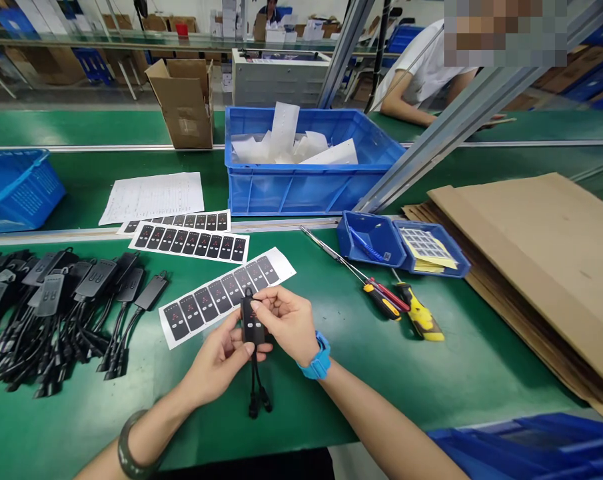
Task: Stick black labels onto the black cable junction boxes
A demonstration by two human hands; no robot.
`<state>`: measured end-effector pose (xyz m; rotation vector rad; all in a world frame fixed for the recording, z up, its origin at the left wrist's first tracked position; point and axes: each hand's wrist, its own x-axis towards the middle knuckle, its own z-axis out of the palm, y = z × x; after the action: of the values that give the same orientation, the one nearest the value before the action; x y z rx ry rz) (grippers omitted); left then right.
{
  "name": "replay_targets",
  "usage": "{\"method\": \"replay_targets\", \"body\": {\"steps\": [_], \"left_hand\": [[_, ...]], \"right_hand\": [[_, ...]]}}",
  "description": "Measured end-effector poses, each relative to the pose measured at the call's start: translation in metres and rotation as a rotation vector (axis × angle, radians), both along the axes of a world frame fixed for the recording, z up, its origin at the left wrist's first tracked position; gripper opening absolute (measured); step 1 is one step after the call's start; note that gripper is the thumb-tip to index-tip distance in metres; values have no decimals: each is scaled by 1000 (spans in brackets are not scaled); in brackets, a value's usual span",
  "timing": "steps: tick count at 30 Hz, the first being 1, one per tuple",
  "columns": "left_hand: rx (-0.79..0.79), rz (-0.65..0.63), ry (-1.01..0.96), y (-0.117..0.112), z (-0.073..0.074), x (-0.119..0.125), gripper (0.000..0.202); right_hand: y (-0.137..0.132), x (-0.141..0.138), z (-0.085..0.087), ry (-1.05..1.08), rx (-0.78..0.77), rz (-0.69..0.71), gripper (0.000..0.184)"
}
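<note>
A small black controller box [252, 327] with two short cables hanging down is held over the green bench. My left hand [224, 353] grips its lower end, thumb on the front and fingers behind. At its upper right, my right hand [288, 323] has thumb and fingers pressed on the box's face, where a dark label with red marks and two pale buttons shows. Just behind lies a sheet of black labels [216, 299], partly hidden by the box and hands. To the left sits a heap of similar black controllers with cables [97, 279].
More label sheets [191, 241] and a printed paper [154, 197] lie farther back. A blue bin [291, 190] holds white scraps. Screwdrivers [381, 301], a yellow-handled tool [421, 313], small blue trays [371, 237] and cardboard sheets [531, 253] are on the right. A person sits across, beyond a slanted metal post [431, 153].
</note>
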<state>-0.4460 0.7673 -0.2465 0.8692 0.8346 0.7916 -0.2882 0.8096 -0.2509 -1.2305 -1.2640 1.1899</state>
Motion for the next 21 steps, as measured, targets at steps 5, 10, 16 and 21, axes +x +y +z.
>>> {"method": "replay_targets", "body": {"steps": [5,10,16,21], "left_hand": [[-3,10,11,1,6,2,50],[-62,91,-65,2,2,0,50],[-113,246,-13,8,-11,-4,43],[-46,216,125,9,-15,0,39]], "right_hand": [[3,6,0,-184,85,8,27],[8,10,3,-270,78,75,44],[0,3,-8,-146,2,417,77],[-5,0,-12,-126,53,329,52]]}}
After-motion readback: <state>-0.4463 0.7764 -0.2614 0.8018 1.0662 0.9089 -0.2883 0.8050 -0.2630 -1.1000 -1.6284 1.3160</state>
